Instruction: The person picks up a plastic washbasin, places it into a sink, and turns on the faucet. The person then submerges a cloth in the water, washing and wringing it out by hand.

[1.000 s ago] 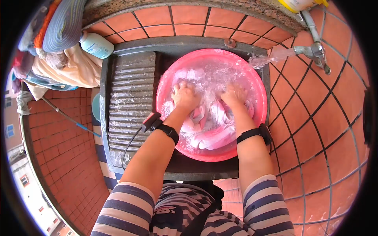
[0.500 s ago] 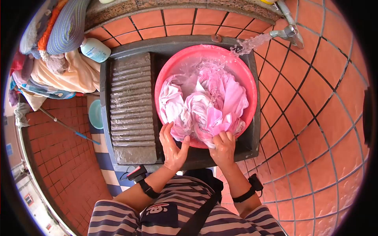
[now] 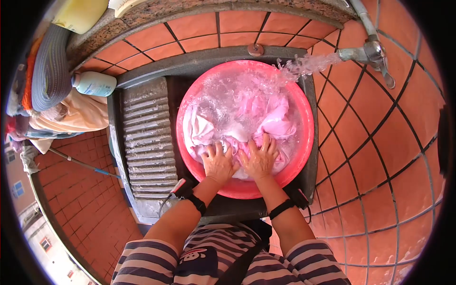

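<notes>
Pink and white cloth point(image 3: 278, 122) lies partly under water in a round pink basin point(image 3: 308, 137). Both hands press on the cloth at the basin's near side. My left hand point(image 3: 218, 163) has its fingers spread on the cloth, with the tips at the water. Beside it, my right hand point(image 3: 259, 157) also lies with spread fingers on the cloth, the two thumbs close together. Water pours from the tap point(image 3: 365, 54) into the basin's far right part.
A ribbed washboard point(image 3: 148, 137) is left of the basin in the dark sink point(image 3: 204, 64). A pale blue bottle point(image 3: 96, 84) lies at the sink's back left corner, near piled fabrics point(image 3: 80, 114). A yellow container point(image 3: 83, 14) stands on the ledge.
My hands have moved from the basin's near rim onto the cloth, and my right hand's pinch has opened. The cloth has sunk lower and the water looks higher. The view has shifted.
</notes>
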A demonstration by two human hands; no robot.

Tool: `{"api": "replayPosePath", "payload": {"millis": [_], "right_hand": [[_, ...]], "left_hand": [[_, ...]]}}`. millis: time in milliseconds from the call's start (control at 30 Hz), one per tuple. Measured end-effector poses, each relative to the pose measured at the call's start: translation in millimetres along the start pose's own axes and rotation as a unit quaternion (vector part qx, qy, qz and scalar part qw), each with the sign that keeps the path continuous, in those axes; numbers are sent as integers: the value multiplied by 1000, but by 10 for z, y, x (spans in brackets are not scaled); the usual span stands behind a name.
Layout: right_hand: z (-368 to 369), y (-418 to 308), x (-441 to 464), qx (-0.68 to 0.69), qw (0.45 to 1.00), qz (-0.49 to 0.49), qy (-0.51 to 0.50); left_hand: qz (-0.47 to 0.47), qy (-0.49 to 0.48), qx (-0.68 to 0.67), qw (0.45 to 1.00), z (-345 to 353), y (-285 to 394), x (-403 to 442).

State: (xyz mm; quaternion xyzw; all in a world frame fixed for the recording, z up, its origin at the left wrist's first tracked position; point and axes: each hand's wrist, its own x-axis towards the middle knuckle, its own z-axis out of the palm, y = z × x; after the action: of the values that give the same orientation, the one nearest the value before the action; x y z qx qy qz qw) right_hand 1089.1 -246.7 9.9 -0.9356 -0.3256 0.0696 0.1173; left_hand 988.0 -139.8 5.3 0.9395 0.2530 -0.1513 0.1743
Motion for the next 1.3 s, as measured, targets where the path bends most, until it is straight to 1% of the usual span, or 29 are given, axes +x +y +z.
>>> {"api": "replayPosePath", "payload": {"millis": [67, 100, 133, 167, 200, 267, 300, 367, 433, 467, 500, 533, 567, 600, 633, 667, 700, 733, 767, 800, 833, 867, 933, 967, 1000, 1100, 1133, 1200, 1300], "right_hand": [[53, 46, 345, 48, 988, 64, -134], [240, 118, 526, 49, 987, 67, -138], [562, 247, 702, 17, 963, 103, -249], [815, 340, 772, -16, 924, 136, -357], [980, 386, 702, -17, 922, 136, -363], [966, 323, 573, 60, 994, 83, -25], [946, 376, 622, 59, 994, 82, -30], [338, 219, 1021, -98, 946, 89, -295], [471, 274, 1070, -59, 952, 105, -282], [529, 272, 1107, -17, 956, 123, -264], [481, 215, 1185, -16, 957, 120, -262], [351, 131, 1268, -108, 940, 61, -316], [272, 77, 1292, -200, 909, 2, -365], [244, 88, 1291, -203, 910, -1, -360], [200, 148, 1304, -115, 932, 53, -338], [158, 237, 1278, -24, 943, 106, -315], [297, 432, 1214, 22, 966, 48, -253], [175, 500, 1168, 19, 968, 44, -247], [31, 548, 1086, 157, 948, 80, -264], [-96, 584, 981, 292, 909, 113, -275], [4, 680, 777, 376, 918, 36, -119], [-126, 702, 631, 375, 919, 36, -115], [-436, 721, 393, 579, 801, 138, -69], [-627, 695, 308, 579, 802, 135, -64], [-829, 669, 243, 577, 808, 113, -28], [-1397, 700, 160, 505, 863, 20, 32], [-1588, 681, 141, 490, 870, -16, 50], [-2013, 543, 120, 470, 871, -74, 120], [-2603, 218, 48, 500, 849, -108, 129]], "left_hand": [[-5, -31, -7, 999, 38, -39, 395], [15, -140, 6, 990, 146, -107, 623], [33, -246, 17, 968, 216, -147, 764], [29, -251, 14, 967, 242, -151, 807], [53, -213, 45, 975, 280, -151, 837], [100, -136, 103, 980, 335, -122, 856], [123, -96, 131, 979, 361, -105, 862], [144, -58, 157, 975, 247, -36, 897], [-1, -119, -92, 989, -15, 13, 1085], [-3, -116, -92, 989, 234, -59, 1172], [52, -4, -106, 993, 717, -184, 1259], [106, 107, -119, 981, 973, -260, 1293], [106, 110, -119, 981, 679, -210, 1253], [20, -45, -128, 991, 80, -92, 1187], [-64, -196, -134, 969, -282, -21, 1120], [-63, -190, -136, 970, -265, -46, 1033], [-53, -134, -226, 963, -184, -119, 942], [-41, -78, -312, 946, -125, -187, 851], [-38, -71, -314, 946, -104, -235, 733], [-8, 19, -329, 944, -72, -275, 587], [22, 106, -342, 934, -59, -287, 434], [26, 109, -342, 933, -138, -275, 292], [109, 133, -404, 898, -363, -234, 21], [81, 89, -488, 865, -540, -171, -89], [88, 92, -486, 865, -734, -135, -158], [140, 30, -696, 704, -1155, -175, -282], [101, -2, -754, 649, -1228, -245, -294], [182, 41, -811, 555, -1747, -226, -417], [204, 90, -766, 603, -2383, -359, -598]]}}
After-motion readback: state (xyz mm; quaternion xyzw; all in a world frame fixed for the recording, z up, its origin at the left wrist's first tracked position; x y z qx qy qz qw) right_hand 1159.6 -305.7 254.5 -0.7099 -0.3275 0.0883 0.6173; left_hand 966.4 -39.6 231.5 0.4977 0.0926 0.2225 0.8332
